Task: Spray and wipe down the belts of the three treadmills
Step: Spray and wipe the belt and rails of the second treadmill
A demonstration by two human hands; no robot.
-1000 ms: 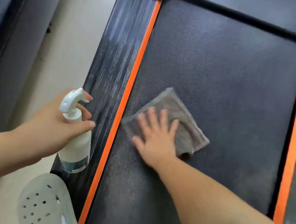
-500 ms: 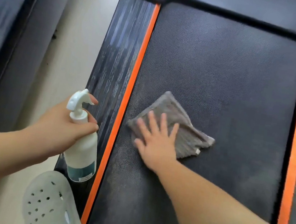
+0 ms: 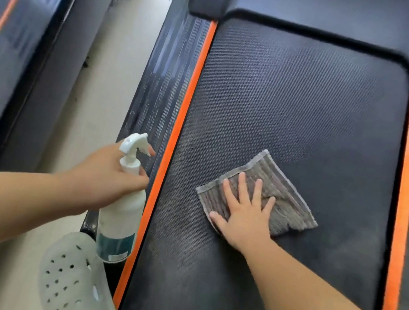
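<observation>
1. Right hand (image 3: 244, 217): mine. It lies flat with fingers straight and spread, the palm pressing the grey cloth (image 3: 284, 191) down. Nothing is gripped.
2. Grey cloth: folded and ribbed, flat on the belt (image 3: 296, 102) of the treadmill in front of me. It sits about mid-width, well short of the motor cover (image 3: 321, 11).
3. Belt: dark and textured. A paler, dull patch shows along the left orange strip (image 3: 177, 135). I cannot tell whether it is spray or dust.
4. Left hand (image 3: 107, 176): curled round the neck of the white spray bottle (image 3: 120, 211), one finger by the trigger. The bottle is upright over the left side rail (image 3: 159, 91), clear of the belt.
5. Sundries: a pale perforated clog (image 3: 70, 280) at lower left. A second treadmill (image 3: 9, 51) stands at left across a strip of floor (image 3: 80, 102).

Method note, my judgement: the step in hand is wiping.
- Keep the palm flat so the whole cloth bears on the belt.
- Work in overlapping passes from strip to strip, taking in the dull patch at the left edge.
- Carry the passes up to the cover.
- Watch the loose near corner of the cloth, which may fold under.
- Keep the bottle off the wiping path.
</observation>
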